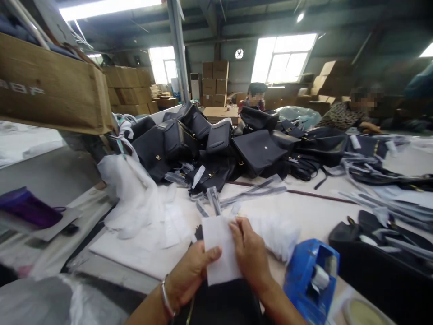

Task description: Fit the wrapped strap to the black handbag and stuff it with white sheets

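Note:
Both hands hold a small white rectangular sheet (221, 266), thin like paper or foam; which of the two I cannot tell. My left hand (189, 271), with a bangle at the wrist, pinches its left edge under the thumb. My right hand (252, 253) is closed on the upper right edge, fingers bent. Below the sheet lies a black bag (223, 304), partly covered by the hands and sheet, with a gold zip showing at its left. Plastic-wrapped straps (214, 201) stick out just beyond the sheet.
A blue tape dispenser (301, 275) stands close to my right arm. Piled black bags (259, 151) fill the table's far side. White wrapping sheets (135, 198) lie left; another black bag (379, 266) is at right. A cardboard box (50, 85) juts in upper left. Two people sit across.

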Available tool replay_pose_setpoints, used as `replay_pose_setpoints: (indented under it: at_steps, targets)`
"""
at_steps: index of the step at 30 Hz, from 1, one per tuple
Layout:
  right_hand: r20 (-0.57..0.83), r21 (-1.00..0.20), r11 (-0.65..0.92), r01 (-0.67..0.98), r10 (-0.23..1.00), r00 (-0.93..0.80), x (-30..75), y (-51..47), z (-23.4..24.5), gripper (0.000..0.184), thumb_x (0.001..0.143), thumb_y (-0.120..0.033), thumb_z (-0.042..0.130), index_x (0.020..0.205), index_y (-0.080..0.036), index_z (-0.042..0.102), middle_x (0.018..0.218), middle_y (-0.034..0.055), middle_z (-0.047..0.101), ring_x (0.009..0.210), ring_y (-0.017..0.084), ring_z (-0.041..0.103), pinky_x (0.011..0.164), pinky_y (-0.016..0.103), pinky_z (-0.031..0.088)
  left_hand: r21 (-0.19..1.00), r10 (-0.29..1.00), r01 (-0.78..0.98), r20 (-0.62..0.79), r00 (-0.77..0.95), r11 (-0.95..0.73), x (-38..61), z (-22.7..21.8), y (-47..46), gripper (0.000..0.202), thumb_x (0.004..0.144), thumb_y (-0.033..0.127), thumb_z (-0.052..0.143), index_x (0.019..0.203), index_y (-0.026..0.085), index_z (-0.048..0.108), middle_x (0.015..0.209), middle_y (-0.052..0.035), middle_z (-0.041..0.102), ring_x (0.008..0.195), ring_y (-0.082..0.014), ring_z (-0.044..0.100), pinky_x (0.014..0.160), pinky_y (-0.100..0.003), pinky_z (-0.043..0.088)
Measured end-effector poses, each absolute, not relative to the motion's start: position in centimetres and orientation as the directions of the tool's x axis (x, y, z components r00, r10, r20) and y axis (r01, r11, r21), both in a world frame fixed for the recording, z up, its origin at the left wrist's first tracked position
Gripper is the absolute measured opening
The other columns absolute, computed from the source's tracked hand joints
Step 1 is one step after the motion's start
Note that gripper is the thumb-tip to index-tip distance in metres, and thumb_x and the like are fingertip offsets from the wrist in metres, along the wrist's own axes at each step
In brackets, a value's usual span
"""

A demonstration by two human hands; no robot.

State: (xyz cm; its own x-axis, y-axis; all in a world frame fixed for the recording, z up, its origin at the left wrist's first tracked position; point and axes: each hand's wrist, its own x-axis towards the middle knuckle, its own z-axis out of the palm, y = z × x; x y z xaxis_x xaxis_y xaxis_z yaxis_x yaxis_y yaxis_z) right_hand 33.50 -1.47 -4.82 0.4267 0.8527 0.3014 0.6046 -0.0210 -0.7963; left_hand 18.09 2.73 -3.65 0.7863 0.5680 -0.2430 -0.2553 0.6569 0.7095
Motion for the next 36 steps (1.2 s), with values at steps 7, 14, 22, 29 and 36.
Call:
replay_pose_setpoints:
  at_steps: [7,14,22,29,36]
  targets:
    - [0.002,-0.89,-0.012,0.456,1.0,0.03,27.3,-3.3,-8.3,0.029,0.091,-0.018,0.04,0.119,-0.02,0.048,0.073,-0.0017,0.064,0.051,0.014,0.061,0.056,0.023,0.044,0.864,0.849,-0.062,-0.474,0.233,0.499,5.6,-7.6,1.9,0.041,0.081,0.035,0.067,0.115,0.013,0.061,0.101,-0.01,0.075,0.091,-0.0248,0.069,0.08,-0.033,0.054]
    - [-0.19,-0.57,-0.217,0.792,0.973,0.13,22.7,-1.9,-10.0,0.044,0.082,-0.038,0.061,0.117,-0.011,0.058,0.096,0.0181,0.071,0.093,0.034,0.067,0.076,0.037,0.048,0.92,0.917,0.113,-0.386,0.103,0.375,0.2,-9.9,1.6,0.041,0.081,0.042,0.064,0.111,0.014,0.063,0.106,-0.009,0.074,0.099,-0.0279,0.067,0.085,-0.035,0.053]
    - [-0.15,-0.601,-0.243,0.761,0.97,0.191,19.9,-0.5,-11.2,0.074,0.072,-0.012,0.059,0.141,-0.01,0.034,0.119,0.0186,0.062,0.106,0.031,0.062,0.087,0.038,0.046,0.933,0.973,0.349,-0.156,0.172,0.088,-0.3,-10.5,2.0,0.052,0.086,0.042,0.051,0.129,0.013,0.054,0.119,-0.0133,0.068,0.131,-0.0305,0.045,0.103,-0.043,0.043]
    - [0.026,-0.951,0.018,0.309,0.999,0.025,20.7,-1.7,-6.2,0.033,0.081,-0.022,0.053,0.114,-0.024,0.052,0.082,-0.0021,0.063,0.07,0.017,0.06,0.063,0.025,0.044,0.949,0.944,-0.068,-0.297,0.145,0.309,1.6,-7.1,1.2,0.038,0.079,0.03,0.061,0.114,0.014,0.063,0.098,-0.008,0.074,0.096,-0.0281,0.067,0.081,-0.035,0.052]
    - [0.245,-0.838,0.258,0.481,0.965,-0.09,20.1,-2.1,-3.6,0.022,0.08,-0.014,0.056,0.099,-0.024,0.057,0.09,0.0004,0.063,0.084,0.018,0.059,0.076,0.026,0.043,0.828,0.834,-0.26,-0.375,0.405,0.498,4.2,-5.6,0.9,0.033,0.068,0.011,0.06,0.1,0.012,0.067,0.07,-0.0026,0.069,0.066,-0.0192,0.064,0.064,-0.028,0.048]
